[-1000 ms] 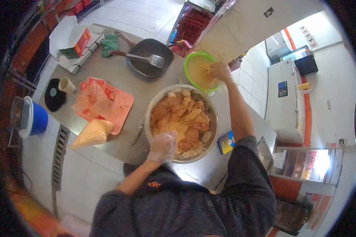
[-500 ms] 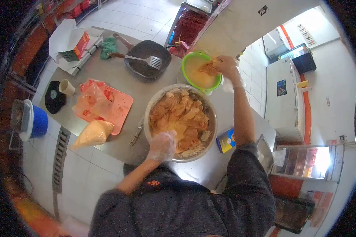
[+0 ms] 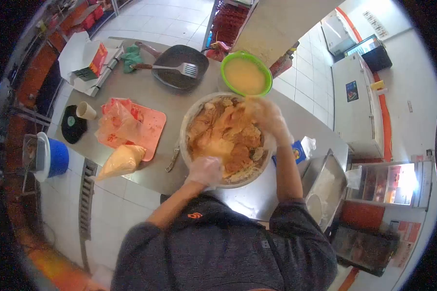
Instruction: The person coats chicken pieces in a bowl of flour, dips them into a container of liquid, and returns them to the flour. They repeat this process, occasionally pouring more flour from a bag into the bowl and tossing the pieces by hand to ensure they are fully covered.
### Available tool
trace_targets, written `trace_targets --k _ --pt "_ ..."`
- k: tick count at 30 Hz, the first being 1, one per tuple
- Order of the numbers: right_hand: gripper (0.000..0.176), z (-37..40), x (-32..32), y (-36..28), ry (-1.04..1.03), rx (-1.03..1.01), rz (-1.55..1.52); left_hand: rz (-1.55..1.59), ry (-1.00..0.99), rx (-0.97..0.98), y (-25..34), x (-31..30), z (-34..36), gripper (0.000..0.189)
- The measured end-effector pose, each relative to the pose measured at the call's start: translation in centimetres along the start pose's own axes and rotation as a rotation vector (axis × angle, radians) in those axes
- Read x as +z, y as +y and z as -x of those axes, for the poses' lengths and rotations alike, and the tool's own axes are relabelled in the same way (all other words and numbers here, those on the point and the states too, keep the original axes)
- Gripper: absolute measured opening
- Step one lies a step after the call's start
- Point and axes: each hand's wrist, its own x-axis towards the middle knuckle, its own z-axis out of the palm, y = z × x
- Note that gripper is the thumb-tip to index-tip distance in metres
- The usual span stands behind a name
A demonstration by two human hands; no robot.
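A large metal bowl (image 3: 183, 140) holds coated, battered-looking pieces of meat (image 3: 240, 145) and pale flour-like powder. My left hand (image 3: 206, 172), in a clear plastic glove, rests at the bowl's near rim with its fingers curled in; whatever they hold is hidden. Over the bowl's far right side is my gloved right hand (image 3: 271, 120), smeared by motion, its fingertips low by the meat. Whether a piece is in it does not show. Behind the bowl stands a green-rimmed tub (image 3: 268, 87) of cloudy yellowish liquid (image 3: 246, 75).
A knife (image 3: 173, 159) lies left of the bowl. Farther left are a pink tray (image 3: 154, 131) with plastic bags and a filled bag (image 3: 122, 162). A dark pan (image 3: 179, 80) with a spatula (image 3: 187, 70) sits behind. On the right are a blue packet (image 3: 298, 151) and a metal tray (image 3: 320, 186).
My right hand has come from the tub, where it held a coated piece over the liquid, back over the bowl. My left hand stays by the near rim. The view has shifted slightly.
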Motion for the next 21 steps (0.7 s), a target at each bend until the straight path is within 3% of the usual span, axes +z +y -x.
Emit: trace_targets --k 2,4,6,8,10,12,13,15,16,17,18,19,21 --pt "0.043 2.1 1.5 0.2 0.023 0.099 0.306 0.171 -0.158 -0.067 -1.1 1.0 0.1 0.028" --pt "0.043 5.7 0.8 -1.2 0.163 0.091 -0.241 0.051 -0.184 -0.059 -0.3 0.8 0.3 0.028" --pt "0.038 6.5 -0.1 -5.5 0.102 0.334 -0.319 -0.049 -0.249 -0.041 0.3 0.1 0.3 0.027" --pt "0.037 7.6 1.0 -8.2 0.193 0.476 -0.445 -0.031 -0.343 -0.036 1.1 -2.4 0.3 0.026" --pt "0.042 10.7 4.3 -5.6 0.125 0.491 -0.521 -0.042 -0.405 -0.074 1.3 -2.8 1.1 0.025" --pt "0.047 12.4 5.6 -4.7 0.082 0.500 -0.576 -0.007 0.188 0.122 0.2 -0.9 2.1 0.024" --pt "0.047 12.2 5.7 -5.0 0.113 0.486 -0.628 -0.029 0.199 0.098 0.2 -3.5 3.0 0.024" --pt "0.047 13.1 5.5 -6.4 0.117 0.480 -0.700 0.331 0.414 -0.185 0.7 -8.1 6.6 0.029" --pt "0.047 13.2 5.1 -7.2 0.037 0.357 -0.251 0.313 0.432 -0.211 0.0 -9.5 8.3 0.029" --pt "0.047 13.2 5.1 -7.4 -0.027 0.200 0.195 0.401 0.510 -0.382 -0.8 -11.0 10.1 0.035" --pt "0.046 13.8 5.9 -6.3 0.067 0.375 -0.269 0.489 0.606 -0.552 -1.8 -12.1 11.8 0.040" --pt "0.045 13.8 6.9 -6.2 0.117 0.541 -0.748 0.495 0.579 -0.753 -3.5 -12.5 13.4 0.049" --pt "0.045 13.6 6.4 -7.8 0.092 0.740 -1.259 0.478 0.706 -0.922 -7.0 -13.8 15.0 0.049"
